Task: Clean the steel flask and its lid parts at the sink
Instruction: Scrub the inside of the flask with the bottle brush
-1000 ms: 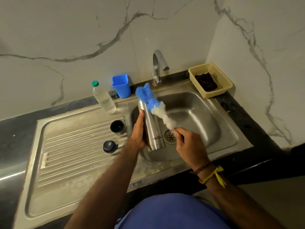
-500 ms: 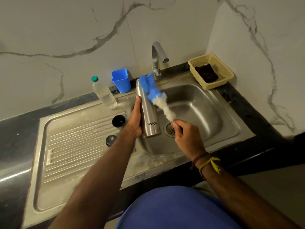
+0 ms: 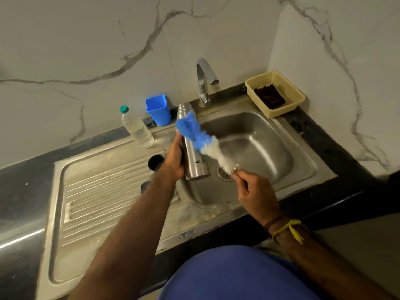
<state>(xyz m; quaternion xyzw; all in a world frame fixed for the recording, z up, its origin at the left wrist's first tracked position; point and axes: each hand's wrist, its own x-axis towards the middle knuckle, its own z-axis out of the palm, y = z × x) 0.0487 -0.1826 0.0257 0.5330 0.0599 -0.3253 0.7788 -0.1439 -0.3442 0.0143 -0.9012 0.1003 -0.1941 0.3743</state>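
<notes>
**Brush outside the flask, mouth not yet entered**

Nearest the camera, the right hand (image 3: 256,189) pinches the wire handle of a bottle brush (image 3: 200,140) between curled fingers and thumb, just above the drain (image 3: 224,173). The brush slants up and to the left, its white bristles near the hand and its blue tip lying across the upper part of the flask (image 3: 190,146).

The left hand (image 3: 174,161) is wrapped round the lower body of the flask, holding it upright over the left edge of the sink (image 3: 303,169). The flask's mouth is open and bare at the top; the brush tip sits beside the neck, not inside it.

On the draining board (image 3: 97,191), partly hidden behind the left arm, lie two dark lid parts (image 3: 154,162), well apart from the flask. Farther back stand a water bottle (image 3: 136,127) and a blue cup (image 3: 158,110), then the tap (image 3: 204,83), with no water seen running, and a yellow basket (image 3: 275,94) holding a dark cloth.

The step in hand looks like scrubbing the flask with the brush. The next move likely calls for lifting the blue tip above the mouth, lining it with the neck and pushing it down inside, while the left hand keeps the flask steady. The lid parts seem yet to be washed.
</notes>
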